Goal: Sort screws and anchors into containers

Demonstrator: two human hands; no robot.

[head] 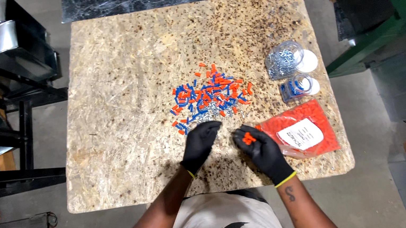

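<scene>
Left hand [199,144], black glove, lay palm down at the near edge of the mixed pile [209,96] of orange and blue caps and small screws, fingers loosely spread, gripping nothing I could see. Right hand [261,150] was cupped palm up, loosely clenched around a few orange caps [248,138], just beside the orange bag [304,131]. Risk: the cupped hand tips and the caps scatter on the board table [123,115] or roll off the near edge.

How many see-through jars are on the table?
2. One clear jar of silvery bits sits at the table's right edge; the other clear jar is just below it.
</scene>
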